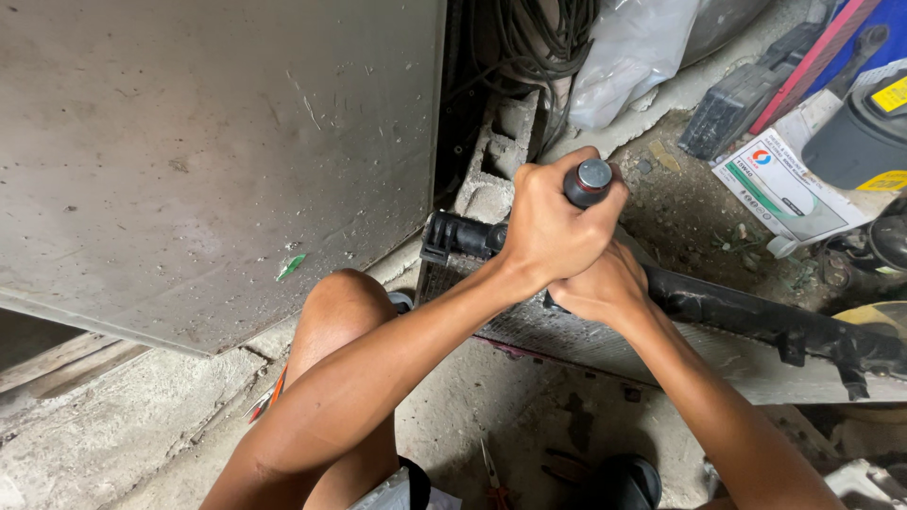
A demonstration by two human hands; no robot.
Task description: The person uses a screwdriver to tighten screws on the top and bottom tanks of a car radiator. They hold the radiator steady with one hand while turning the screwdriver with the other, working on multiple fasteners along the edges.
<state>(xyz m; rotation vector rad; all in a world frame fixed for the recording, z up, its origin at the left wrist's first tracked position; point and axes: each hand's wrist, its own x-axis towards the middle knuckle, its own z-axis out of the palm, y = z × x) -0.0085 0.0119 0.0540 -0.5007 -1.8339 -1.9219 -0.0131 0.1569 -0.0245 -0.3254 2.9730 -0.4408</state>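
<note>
Both hands wrapped tight, left hand over right hand, on the screwdriver handle at frame centre: best kept upright, pressing squarely into the radiator's black tank.

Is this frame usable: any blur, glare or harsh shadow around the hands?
Head view: even daylight, hands sharp; left hand gripping the tool handle, right hand beneath it; mild sheen on the metal panel; deep shadow in the gap with cables; wide-angle stretch at the edges.
</note>
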